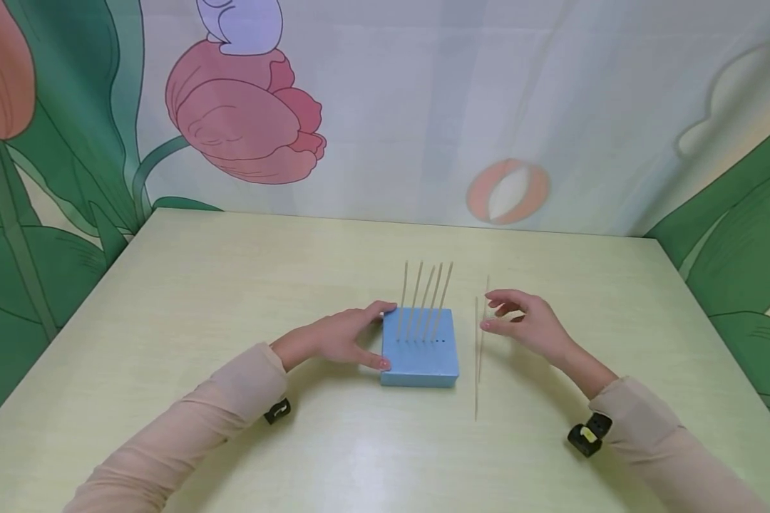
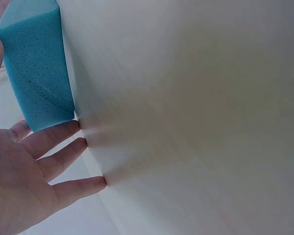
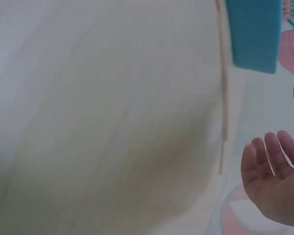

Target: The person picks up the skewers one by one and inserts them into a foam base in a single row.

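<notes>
A light-blue foam block (image 1: 420, 363) lies on the table with several thin wooden sticks (image 1: 417, 299) standing upright in a row across its top. Two small dark holes show at the right end of that row. My left hand (image 1: 343, 336) holds the block by its left side, thumb at the near corner and forefinger at the far one; the left wrist view shows the other fingers spread below the block. Right of the block, two loose sticks (image 1: 476, 385) lie side by side. Over them hovers my right hand (image 1: 526, 324), fingers loosely bent, thumb and forefinger apart, gripping nothing.
The pale wooden table (image 1: 244, 271) ends at the back against a hanging printed cloth (image 1: 391, 128) with flowers and leaves. Black wrist straps (image 1: 587, 434) sit at both sleeve cuffs.
</notes>
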`<state>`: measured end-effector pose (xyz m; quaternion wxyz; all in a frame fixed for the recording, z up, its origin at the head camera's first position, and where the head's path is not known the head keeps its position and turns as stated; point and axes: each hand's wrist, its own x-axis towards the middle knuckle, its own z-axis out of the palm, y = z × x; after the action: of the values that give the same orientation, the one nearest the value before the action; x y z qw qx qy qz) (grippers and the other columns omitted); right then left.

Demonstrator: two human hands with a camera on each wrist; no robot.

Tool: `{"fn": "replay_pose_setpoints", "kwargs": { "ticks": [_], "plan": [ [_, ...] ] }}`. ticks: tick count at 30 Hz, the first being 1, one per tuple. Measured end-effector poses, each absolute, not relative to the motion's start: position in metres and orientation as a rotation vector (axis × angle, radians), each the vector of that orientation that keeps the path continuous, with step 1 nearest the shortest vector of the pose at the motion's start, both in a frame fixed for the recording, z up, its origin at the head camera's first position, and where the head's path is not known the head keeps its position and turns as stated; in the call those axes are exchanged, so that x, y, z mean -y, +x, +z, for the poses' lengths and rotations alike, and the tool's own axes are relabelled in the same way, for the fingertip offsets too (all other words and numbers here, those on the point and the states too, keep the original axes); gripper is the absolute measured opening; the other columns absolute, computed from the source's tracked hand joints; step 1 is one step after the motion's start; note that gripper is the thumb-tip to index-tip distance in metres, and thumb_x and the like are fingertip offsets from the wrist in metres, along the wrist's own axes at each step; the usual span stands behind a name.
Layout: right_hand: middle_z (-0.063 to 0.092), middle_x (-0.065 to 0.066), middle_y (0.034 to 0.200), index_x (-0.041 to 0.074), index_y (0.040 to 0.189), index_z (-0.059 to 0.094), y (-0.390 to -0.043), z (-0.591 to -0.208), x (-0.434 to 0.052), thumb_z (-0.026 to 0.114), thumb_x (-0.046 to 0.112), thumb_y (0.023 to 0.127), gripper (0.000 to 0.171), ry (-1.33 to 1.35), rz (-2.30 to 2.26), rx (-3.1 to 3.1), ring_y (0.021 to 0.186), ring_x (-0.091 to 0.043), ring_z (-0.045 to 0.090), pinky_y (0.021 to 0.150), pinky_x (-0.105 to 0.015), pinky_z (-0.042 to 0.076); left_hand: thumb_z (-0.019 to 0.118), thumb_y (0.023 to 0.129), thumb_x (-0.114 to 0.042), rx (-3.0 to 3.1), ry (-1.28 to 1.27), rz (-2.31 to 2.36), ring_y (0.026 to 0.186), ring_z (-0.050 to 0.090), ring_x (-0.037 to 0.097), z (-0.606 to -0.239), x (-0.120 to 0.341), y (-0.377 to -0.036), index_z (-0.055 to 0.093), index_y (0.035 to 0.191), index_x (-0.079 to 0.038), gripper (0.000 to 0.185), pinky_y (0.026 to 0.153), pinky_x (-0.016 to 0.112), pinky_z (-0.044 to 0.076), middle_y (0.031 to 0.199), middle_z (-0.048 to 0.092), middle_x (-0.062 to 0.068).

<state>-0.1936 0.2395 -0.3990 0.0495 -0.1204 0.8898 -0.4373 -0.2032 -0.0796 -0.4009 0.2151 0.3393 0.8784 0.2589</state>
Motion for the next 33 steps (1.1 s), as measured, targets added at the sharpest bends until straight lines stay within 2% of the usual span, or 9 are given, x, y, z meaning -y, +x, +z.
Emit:
{"fn": "replay_pose_setpoints", "kwargs": {
  "ticks": [4, 12, 20, 27, 33],
  "plan": [
    [0.051, -0.016, 0.121, 0.002, 0.127, 0.050, -0.197, -0.407, -0.247, 0.074, 0.029, 0.077, 0.062, -0.346, -1.183, -2.747, 0.104, -0.030, 0.047, 0.083, -0.043, 0.042, 0.069, 0.077, -0.046, -2.439, 0.937, 0.718, 0.130, 0.031, 0.026, -0.400, 0.080, -0.203, 0.018, 0.143, -0.011, 0.091, 0.105, 0.040, 0.024, 0.141, 0.036, 0.013],
    [0.046, -0.020, 0.110, -0.003, 0.132, 0.043, -0.205, -0.419, -0.251, 0.077, 0.034, 0.072, 0.078, -0.443, -0.979, -2.798, 0.095, -0.031, 0.043, 0.079, -0.041, 0.039, 0.069, 0.077, -0.046, -2.439, 0.944, 0.715, 0.131, 0.029, 0.024, -0.402, 0.080, -0.204, 0.017, 0.144, -0.012, 0.091, 0.106, 0.038, 0.023, 0.142, 0.034, 0.011],
    [0.038, -0.028, 0.118, -0.004, 0.138, 0.030, -0.230, -0.420, -0.262, 0.075, 0.036, 0.074, 0.088, -0.439, -0.822, -2.841, 0.102, -0.038, 0.038, 0.080, -0.048, 0.037, 0.068, 0.077, -0.047, -2.435, 0.927, 0.711, 0.131, 0.029, 0.024, -0.402, 0.080, -0.203, 0.016, 0.144, -0.013, 0.091, 0.106, 0.039, 0.023, 0.143, 0.033, 0.011],
    [0.032, -0.031, 0.122, -0.002, 0.142, 0.020, -0.247, -0.425, -0.264, 0.074, 0.046, 0.071, 0.101, -0.397, -0.725, -2.812, 0.108, -0.040, 0.028, 0.084, -0.051, 0.033, 0.068, 0.076, -0.049, -2.443, 0.910, 0.694, 0.131, 0.029, 0.023, -0.403, 0.080, -0.203, 0.016, 0.144, -0.016, 0.091, 0.106, 0.039, 0.023, 0.143, 0.034, 0.009],
    [0.032, -0.032, 0.120, -0.001, 0.143, 0.019, -0.256, -0.424, -0.262, 0.072, 0.050, 0.071, 0.103, -0.429, -0.612, -2.797, 0.107, -0.041, 0.030, 0.084, -0.052, 0.034, 0.068, 0.076, -0.048, -2.444, 0.914, 0.698, 0.131, 0.029, 0.023, -0.402, 0.081, -0.203, 0.016, 0.144, -0.015, 0.092, 0.106, 0.039, 0.023, 0.143, 0.034, 0.010]
  ]
}}
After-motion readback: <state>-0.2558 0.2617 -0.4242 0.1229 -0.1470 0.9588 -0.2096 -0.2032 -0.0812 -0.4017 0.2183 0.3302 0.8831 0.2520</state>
